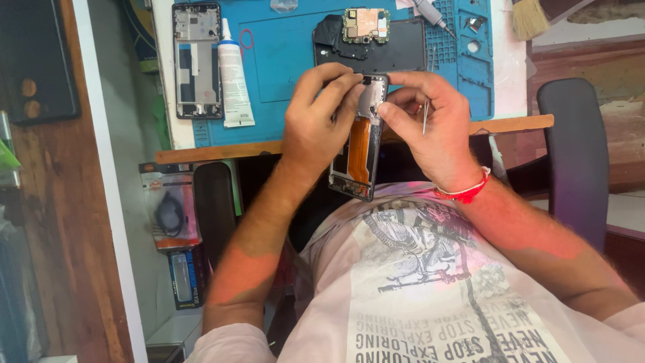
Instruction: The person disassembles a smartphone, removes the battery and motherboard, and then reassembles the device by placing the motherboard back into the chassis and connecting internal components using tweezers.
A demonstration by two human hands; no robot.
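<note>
**Desk:** What do the hands have?

**Photographer:** An opened phone (359,144), back cover off, with an orange flex strip running down its middle. It is held in the air just in front of the near edge of the worktop (201,151), above the person's lap, tilted slightly, its top end toward the worktop.

**Desk:** And the grip on each side?

**Photographer:** The left hand (316,121) is closed on the phone's upper left edge, its fingertips (349,84) pressing at the top of the frame. The right hand (430,128) meets the phone's upper right corner with thumb and forefinger, and a thin metal tool (424,117), probably tweezers, is tucked between its fingers, pointing down. A red thread band (467,191) sits on that wrist.

**Desk:** What lies behind?

**Photographer:** A blue repair mat (282,67) covers the worktop. On it, just beyond the hands, lies a black back cover (403,50) with a small circuit board (366,25) resting on its far edge. To the left, a white tube (234,81) lies just beside a second stripped phone frame (197,60). A screwdriver tip (430,15) and a brush (527,17) show at the far right. A dark chair back (578,154) stands to the right of the person.
</note>
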